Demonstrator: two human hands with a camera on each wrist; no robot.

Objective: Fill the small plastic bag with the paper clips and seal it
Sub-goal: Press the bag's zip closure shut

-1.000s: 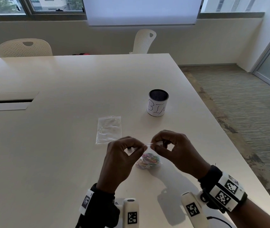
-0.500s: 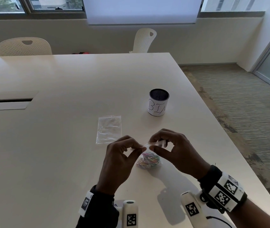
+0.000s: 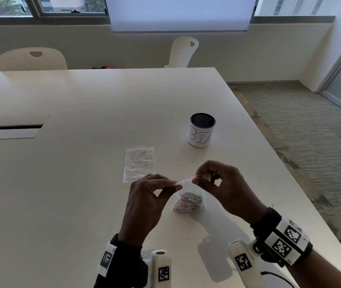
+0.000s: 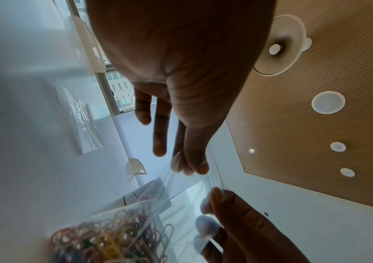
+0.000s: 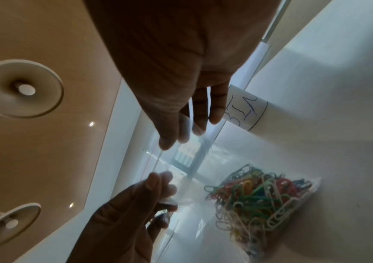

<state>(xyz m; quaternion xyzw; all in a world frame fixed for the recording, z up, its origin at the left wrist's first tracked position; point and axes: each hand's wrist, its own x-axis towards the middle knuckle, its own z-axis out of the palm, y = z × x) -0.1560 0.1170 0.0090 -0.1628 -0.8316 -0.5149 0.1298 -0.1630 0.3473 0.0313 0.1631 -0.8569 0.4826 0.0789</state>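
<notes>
Left hand pinches the left end of the small plastic bag top strip, thumb and fingertips; right hand pinches the right end the same way. Strip runs left-right between them, right end a bit higher. Bag hangs mouth up, belly with the paper clips down on the table. Can't tell if the zip is closed: film too clear, fingers cover both ends. Spare bag flat just beyond. Cup upright, far right; its lettering is partly cut off.
</notes>
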